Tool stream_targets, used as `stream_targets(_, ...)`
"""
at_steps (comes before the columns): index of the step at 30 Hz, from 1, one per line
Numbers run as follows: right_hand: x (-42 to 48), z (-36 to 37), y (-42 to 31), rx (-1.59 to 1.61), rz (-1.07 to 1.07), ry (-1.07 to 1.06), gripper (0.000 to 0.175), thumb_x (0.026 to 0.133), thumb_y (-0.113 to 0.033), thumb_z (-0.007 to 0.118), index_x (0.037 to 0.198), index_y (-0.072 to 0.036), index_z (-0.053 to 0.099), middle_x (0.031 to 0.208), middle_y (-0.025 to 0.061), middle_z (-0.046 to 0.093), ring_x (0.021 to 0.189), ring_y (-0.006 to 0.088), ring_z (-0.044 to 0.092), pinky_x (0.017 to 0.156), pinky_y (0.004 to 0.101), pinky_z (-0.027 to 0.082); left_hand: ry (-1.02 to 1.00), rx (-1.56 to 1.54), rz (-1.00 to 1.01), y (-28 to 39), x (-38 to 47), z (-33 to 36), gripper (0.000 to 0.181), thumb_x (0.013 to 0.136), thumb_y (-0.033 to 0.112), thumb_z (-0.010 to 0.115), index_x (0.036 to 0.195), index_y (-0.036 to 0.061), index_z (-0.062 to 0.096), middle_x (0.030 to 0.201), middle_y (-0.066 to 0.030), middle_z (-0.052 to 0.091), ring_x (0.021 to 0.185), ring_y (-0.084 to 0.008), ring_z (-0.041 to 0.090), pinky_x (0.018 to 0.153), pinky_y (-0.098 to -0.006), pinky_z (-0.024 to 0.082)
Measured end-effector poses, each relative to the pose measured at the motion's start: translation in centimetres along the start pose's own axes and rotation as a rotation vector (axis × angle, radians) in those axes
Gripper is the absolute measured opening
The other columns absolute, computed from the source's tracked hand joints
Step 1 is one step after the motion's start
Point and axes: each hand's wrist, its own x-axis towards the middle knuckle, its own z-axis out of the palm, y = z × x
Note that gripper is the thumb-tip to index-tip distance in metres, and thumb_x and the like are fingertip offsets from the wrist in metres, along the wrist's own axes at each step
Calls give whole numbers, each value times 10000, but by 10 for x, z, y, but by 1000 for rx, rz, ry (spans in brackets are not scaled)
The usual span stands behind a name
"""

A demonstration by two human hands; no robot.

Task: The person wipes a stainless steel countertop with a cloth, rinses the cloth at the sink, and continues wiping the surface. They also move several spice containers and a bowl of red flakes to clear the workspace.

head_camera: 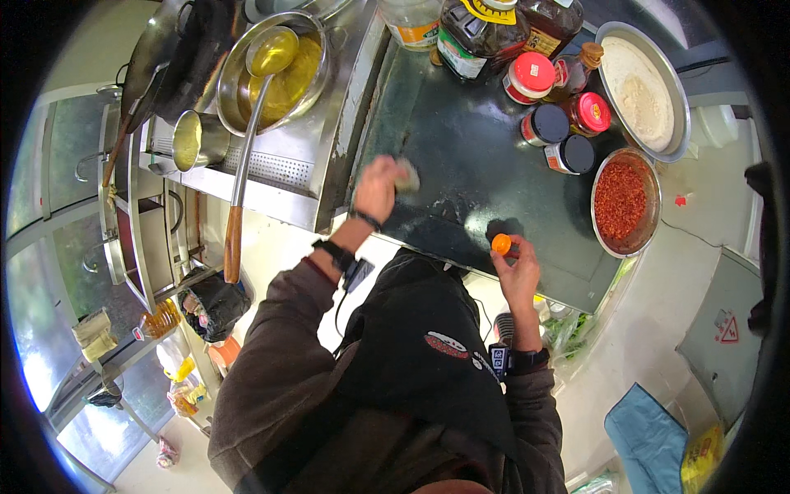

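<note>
Over the near left part of the dark tabletop, my left hand holds a small, pale cloth or pad, blurred. My right hand pinches a small orange bottle cap at the table's near edge. Beyond my hands stand a jar with a red lid, a second red-lidded jar and jars with black lids. A steel bowl of red chili flakes is to the right of my right hand.
On the steel counter at left, a ladle rests in a pot of yellow oil, beside a steel cup. Large dark bottles and a basin of pale powder stand at the table's far side. A wok is at the far left.
</note>
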Motion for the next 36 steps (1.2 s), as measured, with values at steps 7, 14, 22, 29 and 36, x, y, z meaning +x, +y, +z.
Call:
stream_targets(7, 3, 1, 2, 167, 69, 20, 399, 714, -69, 788, 1070, -39, 613, 931, 110, 662, 723, 203, 666, 665, 327, 524, 44, 330, -304, -30, 86, 37, 280, 813, 9, 532, 954, 172, 711, 1063, -101, 589, 938, -347, 562, 825, -423, 489)
stream_targets(14, 27, -19, -30, 258, 60, 64, 420, 722, -46, 787, 1107, -37, 620, 992, 80, 595, 749, 163, 603, 680, 275, 510, -303, -129, -66, 38, -17, 36, 233, 809, 16, 553, 934, 148, 699, 1005, -93, 576, 938, -327, 575, 818, -408, 491)
stream_targets(22, 62, -36, -53, 543, -19, 81, 428, 751, -10, 767, 1144, -40, 602, 1070, 29, 581, 832, 91, 567, 688, 230, 502, 21, 256, -292, -10, 29, 9, 332, 820, 30, 562, 1104, 161, 670, 1029, -131, 565, 923, -357, 570, 797, -439, 490)
stream_targets(29, 63, -18, -54, 442, 10, 39, 428, 750, -31, 766, 1143, -42, 596, 1120, 46, 590, 862, 104, 589, 681, 231, 503, -307, -30, -66, 65, -11, 65, 377, 797, 18, 595, 1118, 200, 671, 1119, -125, 534, 954, -359, 565, 823, -443, 500)
stream_targets(36, 36, -12, -41, 589, 162, 111, 384, 753, -57, 756, 1086, -32, 568, 948, 52, 648, 833, 119, 620, 714, 245, 518, -174, -1, -115, 38, 30, 35, 374, 804, 49, 605, 1149, 179, 667, 1071, -155, 577, 975, -348, 590, 832, -428, 502)
